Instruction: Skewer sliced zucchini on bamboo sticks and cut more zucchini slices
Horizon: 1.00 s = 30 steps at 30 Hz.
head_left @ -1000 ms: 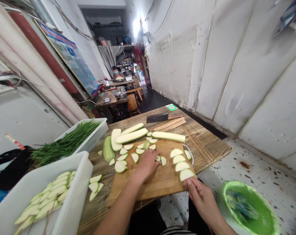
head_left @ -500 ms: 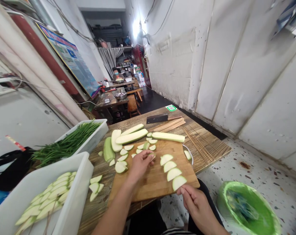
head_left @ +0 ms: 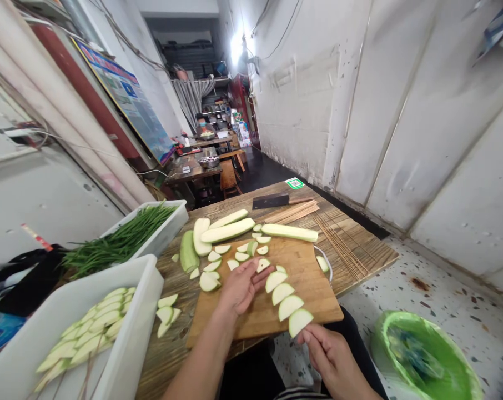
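Plainly, what mattered was how one slice point(head_left: 262, 265) lay from the far end of a row point(head_left: 290, 307) of similar pieces. At far left, beside the worktop's bare strip point(head_left: 172, 344), stood a tub point(head_left: 145, 311), well apart from both hands. Next came the board point(head_left: 318, 289), along the worktop's near edge, with loose slices point(head_left: 209, 281) around its far left corner. Over mid-board was the left hand point(head_left: 240, 289), thumb and fingers seemingly pinched on the slice. That slice was just left of the row's far end and a little farther from the body; whether any fingertip touched the row could not be told. Partly covered, it hid its long axis. The row slanted from mid-board to the board's near edge, right of centre, with the left hand nearer its far end. At its near end, just past the board's near edge, was the right hand point(head_left: 324, 347), fingers together and clamped there; a stick through the pieces, if any, was hidden. Farther right, thin sticks point(head_left: 343, 244) lay near the worktop's right edge.
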### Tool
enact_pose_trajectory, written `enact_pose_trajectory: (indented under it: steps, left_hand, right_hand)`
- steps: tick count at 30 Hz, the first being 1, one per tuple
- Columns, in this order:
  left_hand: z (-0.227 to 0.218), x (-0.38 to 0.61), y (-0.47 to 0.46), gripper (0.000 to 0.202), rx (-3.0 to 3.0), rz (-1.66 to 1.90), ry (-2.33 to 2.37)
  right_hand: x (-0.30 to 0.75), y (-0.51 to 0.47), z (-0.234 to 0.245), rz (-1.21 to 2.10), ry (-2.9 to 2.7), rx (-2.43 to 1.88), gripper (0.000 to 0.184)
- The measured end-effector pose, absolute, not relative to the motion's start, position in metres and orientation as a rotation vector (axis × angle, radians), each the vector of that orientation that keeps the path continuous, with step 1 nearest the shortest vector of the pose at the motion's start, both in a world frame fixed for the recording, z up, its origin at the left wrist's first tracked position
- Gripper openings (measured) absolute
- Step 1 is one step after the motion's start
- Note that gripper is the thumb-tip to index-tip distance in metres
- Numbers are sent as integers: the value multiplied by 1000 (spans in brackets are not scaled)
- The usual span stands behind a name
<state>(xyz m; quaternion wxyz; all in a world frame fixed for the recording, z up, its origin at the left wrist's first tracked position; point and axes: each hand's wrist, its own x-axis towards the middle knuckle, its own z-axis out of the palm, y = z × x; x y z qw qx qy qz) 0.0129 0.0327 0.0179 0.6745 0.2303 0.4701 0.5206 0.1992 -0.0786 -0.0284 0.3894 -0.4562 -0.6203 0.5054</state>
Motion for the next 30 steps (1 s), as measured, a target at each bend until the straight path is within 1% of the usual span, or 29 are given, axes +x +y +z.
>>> enact_pose_trajectory:
  steps: [10,30]
  left_hand:
    - [22,16,32,5,463,1193,1046]
    - [26,18,29,11,528,1139,1072]
  right_hand:
    - [198,-79,-33,1283,-1587,-1168,32]
    - [199,-77,-32,1243,-1640,-1163,32]
